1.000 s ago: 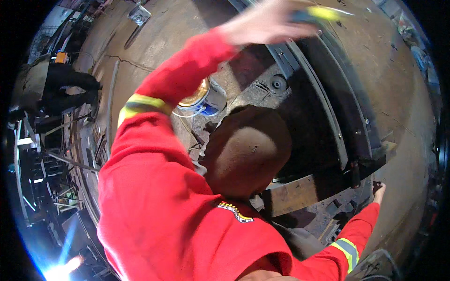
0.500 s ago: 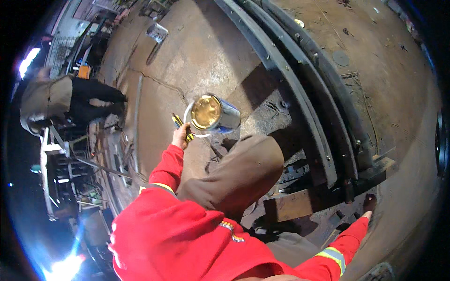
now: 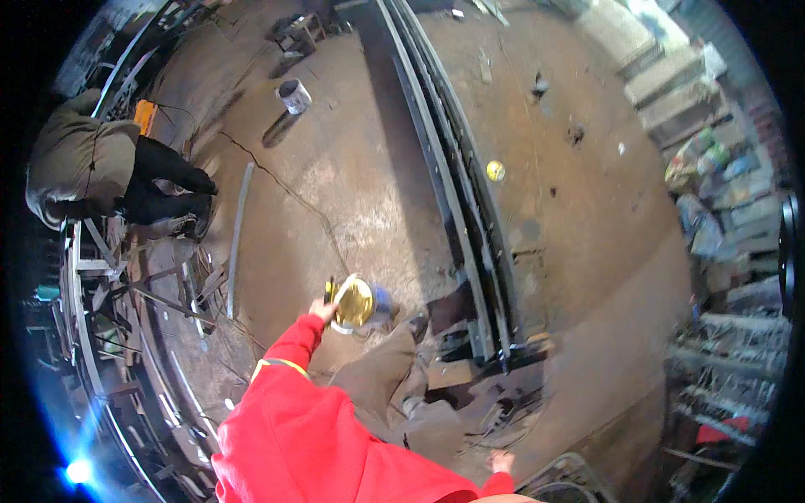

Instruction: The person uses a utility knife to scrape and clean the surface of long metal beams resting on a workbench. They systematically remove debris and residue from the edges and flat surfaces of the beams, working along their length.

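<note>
My left hand (image 3: 321, 308) is closed around a slim yellow-and-black hand tool (image 3: 329, 291) whose exact kind I cannot make out. It is right beside the rim of a paint can (image 3: 381, 307), tilted in this view, with a golden inside and a pale bail handle. Whether the fingers also grip the handle is unclear. My right hand (image 3: 501, 461) is low in the picture, near the floor and apart from the beams. It is small and blurred, and I cannot tell how its fingers are held. Long dark steel beams (image 3: 449, 168) lie side by side just beyond my knees.
Another can (image 3: 293, 96) stands farther off on the floor. A yellow round lid or tin (image 3: 495, 171) lies right of the beams. At the left a person (image 3: 92, 163) bends over metal frames (image 3: 92, 277). Blocks (image 3: 671, 84) and bags (image 3: 704, 159) line the right side.
My view has shifted, showing more of the right side. My right hand has come from beside the beam ends in toward my body. The left hand stays by the can with the tool.
</note>
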{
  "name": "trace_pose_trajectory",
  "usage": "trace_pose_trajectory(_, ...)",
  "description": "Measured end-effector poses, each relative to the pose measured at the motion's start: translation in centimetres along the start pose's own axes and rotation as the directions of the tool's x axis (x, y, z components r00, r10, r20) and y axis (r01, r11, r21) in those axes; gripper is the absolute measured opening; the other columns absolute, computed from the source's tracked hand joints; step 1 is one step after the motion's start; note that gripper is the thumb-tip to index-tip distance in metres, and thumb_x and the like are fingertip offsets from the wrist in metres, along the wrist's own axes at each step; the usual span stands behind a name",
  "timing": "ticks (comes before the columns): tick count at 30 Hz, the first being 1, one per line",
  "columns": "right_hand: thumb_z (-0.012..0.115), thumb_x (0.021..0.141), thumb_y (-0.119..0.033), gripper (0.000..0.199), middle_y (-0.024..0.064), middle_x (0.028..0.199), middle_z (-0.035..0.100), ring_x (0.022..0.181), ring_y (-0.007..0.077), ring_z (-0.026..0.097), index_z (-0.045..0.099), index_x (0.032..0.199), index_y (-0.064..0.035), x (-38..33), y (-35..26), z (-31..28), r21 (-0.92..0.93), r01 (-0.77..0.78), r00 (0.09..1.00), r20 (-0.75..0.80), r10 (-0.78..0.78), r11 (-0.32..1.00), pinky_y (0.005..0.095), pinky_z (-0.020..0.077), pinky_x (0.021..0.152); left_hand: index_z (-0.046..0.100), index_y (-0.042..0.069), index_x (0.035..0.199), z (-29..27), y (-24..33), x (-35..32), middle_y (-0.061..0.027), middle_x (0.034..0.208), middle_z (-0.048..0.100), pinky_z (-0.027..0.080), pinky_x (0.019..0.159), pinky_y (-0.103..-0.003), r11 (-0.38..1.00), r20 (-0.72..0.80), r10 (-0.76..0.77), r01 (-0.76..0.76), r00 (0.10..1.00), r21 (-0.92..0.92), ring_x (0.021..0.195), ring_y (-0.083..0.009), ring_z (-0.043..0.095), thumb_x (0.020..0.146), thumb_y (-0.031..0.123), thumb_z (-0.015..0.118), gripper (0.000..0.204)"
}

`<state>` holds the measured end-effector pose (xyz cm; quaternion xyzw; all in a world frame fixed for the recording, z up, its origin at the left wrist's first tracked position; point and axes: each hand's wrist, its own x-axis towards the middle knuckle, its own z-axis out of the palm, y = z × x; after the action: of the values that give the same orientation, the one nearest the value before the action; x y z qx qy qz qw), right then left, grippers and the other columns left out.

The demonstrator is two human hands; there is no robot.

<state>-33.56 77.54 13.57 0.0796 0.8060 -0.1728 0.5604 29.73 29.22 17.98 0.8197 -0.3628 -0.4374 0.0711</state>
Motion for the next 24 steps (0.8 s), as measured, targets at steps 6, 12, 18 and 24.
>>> trace_pose_trajectory(6,0.061,0.079,-0.008,0.014,0.0043,0.058,0.055,0.047,0.0152,0.052,0.06,0.066,-0.0031,-9.6,-19.0,10.6,-0.431,0.644,0.76,0.267,-0.592,0.632,0.0347,0.039,0.041,0.072,0.006,0.096,-2.7,-0.2,-8.0,-0.0199,0.087,0.07,0.054,0.082,-0.042,0.942,0.127,-0.038,-0.007,0.991,0.337,0.087,-0.0328,0.069,0.07,0.043,0.07,0.045)
trace_pose_trajectory(12,0.063,0.088,-0.013,0.012,0.0026,0.08,0.056,0.069,0.0118,0.049,0.06,0.081,-0.0038,-55.9,-62.2,30.0,0.298,0.894,-0.385,0.127,-0.914,-0.335,0.0261,0.0415,0.062,0.072,0.005,0.099,-5.2,-7.2,-13.1,-0.0243,0.102,0.067,0.052,0.088,-0.043,0.916,0.183,-0.223,0.141,0.958,0.376,0.097,-0.0359,0.066,0.068,0.048,0.071,0.053)
trace_pose_trajectory(18,0.062,0.088,-0.012,0.01,0.0023,0.081,0.057,0.069,0.0114,0.05,0.061,0.083,-0.0035,-75.2,-74.7,25.4,0.109,0.397,-0.908,-0.097,-0.408,-0.911,0.0257,0.0419,0.062,0.072,0.008,0.1,-11.2,-3.3,-12.1,-0.0205,0.101,0.068,0.052,0.085,-0.044,0.97,0.047,-0.127,0.114,0.991,0.217,0.098,-0.036,0.065,0.071,0.054,0.069,0.055)
trace_pose_trajectory(24,0.062,0.089,-0.011,0.008,0.0021,0.081,0.058,0.07,0.011,0.05,0.061,0.085,-0.0033,-74.8,-85.0,25.4,-0.063,0.426,-0.899,-0.136,-0.415,-0.902,0.0254,0.0423,0.062,0.069,0.006,0.105,-19.8,5.9,-6.9,-0.0215,0.1,0.068,0.052,0.084,-0.044,0.994,-0.21,-0.11,0.107,0.971,-0.028,0.096,-0.037,0.066,0.072,0.047,0.07,0.052)
